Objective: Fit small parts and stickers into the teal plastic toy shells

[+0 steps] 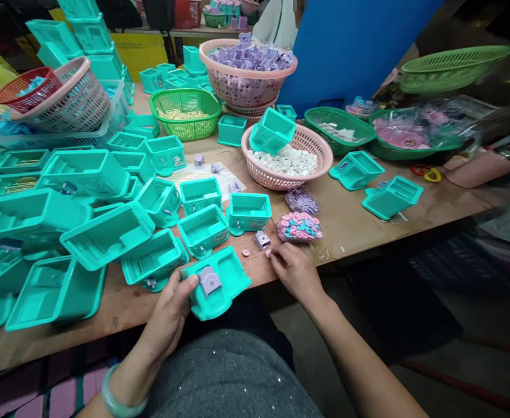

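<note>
My left hand (172, 310) grips a teal plastic toy housing (218, 284) at the table's near edge; a lilac square piece (209, 281) sits on its face. My right hand (294, 270) rests on the table just right of it, fingertips pinched on a tiny pink disc (268, 253). Another pink disc (245, 253) and a small lilac part (262, 240) lie between the hands. A clear bag of pink and blue discs (299, 226) lies just beyond my right hand.
Many teal housings (107, 232) crowd the wooden table's (351, 220) left half. A pink basket (287, 159) holds white pieces, another pink basket (246, 72) lilac parts, and green baskets (185, 113) stand behind. A blue panel (355, 46) rises at the back right.
</note>
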A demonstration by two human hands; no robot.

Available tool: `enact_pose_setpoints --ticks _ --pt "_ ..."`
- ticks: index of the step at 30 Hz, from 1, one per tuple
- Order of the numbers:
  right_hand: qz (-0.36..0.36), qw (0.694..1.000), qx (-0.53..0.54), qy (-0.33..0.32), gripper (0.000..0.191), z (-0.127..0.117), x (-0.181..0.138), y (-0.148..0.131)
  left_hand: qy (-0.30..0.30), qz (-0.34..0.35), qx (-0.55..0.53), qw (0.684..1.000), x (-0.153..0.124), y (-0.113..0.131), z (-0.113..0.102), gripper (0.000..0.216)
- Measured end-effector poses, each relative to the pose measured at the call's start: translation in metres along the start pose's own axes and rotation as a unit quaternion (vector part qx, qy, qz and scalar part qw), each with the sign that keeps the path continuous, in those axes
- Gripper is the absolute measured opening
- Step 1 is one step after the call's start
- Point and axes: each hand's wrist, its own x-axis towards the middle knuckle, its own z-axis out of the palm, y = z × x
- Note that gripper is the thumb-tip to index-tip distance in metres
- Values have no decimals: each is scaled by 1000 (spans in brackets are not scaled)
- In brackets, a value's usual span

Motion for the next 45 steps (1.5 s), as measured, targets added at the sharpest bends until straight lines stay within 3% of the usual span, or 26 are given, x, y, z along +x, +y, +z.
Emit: enact_pose_setpoints --ticks 5,9,16,27,33,39,45 --pt "-28 980 198 14 9 -22 -17 -79 17 46 58 997 0 2 14 64" --pt "-28 976 217 8 11 -22 -23 -107 25 73 93 993 -1 3 22 63" --pt "-18 982 190 -1 12 -25 -25 -103 14 103 140 985 -2 -1 21 65" --pt "-73 990 122 -16 16 -37 -29 -109 11 140 262 955 -7 2 21 69" --pt "40 974 197 -103 16 -37 -33 -104 -47 181 340 922 -5 2 18 62" --pt "-84 979 175 -67 14 -39 -36 -95 -44 198 402 893 -5 6 18 66" --pt "-90 983 101 -123 17 -46 -34 -98 -40 237 450 860 -5 8 23 69"
